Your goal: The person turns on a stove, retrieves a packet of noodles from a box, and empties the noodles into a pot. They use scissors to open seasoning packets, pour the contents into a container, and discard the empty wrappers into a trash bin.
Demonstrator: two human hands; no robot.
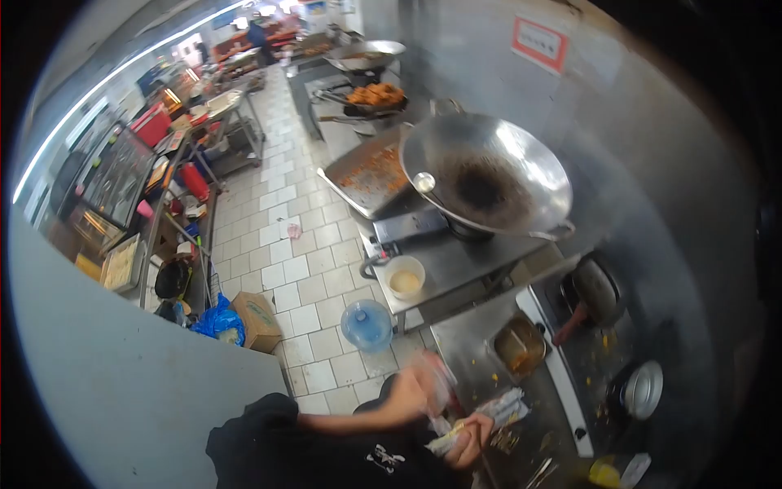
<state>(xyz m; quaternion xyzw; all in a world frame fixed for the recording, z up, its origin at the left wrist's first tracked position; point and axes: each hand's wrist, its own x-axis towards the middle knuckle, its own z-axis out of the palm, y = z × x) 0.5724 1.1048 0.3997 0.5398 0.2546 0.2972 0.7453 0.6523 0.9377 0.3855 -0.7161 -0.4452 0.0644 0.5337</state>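
Low over the steel table [466, 336], near a small metal tray [520, 346], a plastic packet [501, 406] was held by the right hand [472, 440] with fingers closed around it, while the left hand [419, 383], just above, was blurred, so its fingers' state could not be told.

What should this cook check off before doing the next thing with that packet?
1. Grip of right hand on plastic packet: ok.
2. Grip of left hand on it: cannot tell, blurred.
3. Packet opened: cannot tell.
4. Clean steel counter under the hands: not ok, food scraps lie scattered.
5. Open metal tub close to the hands: ok.
6. Large wok free of food: ok, only a ladle rests in it.
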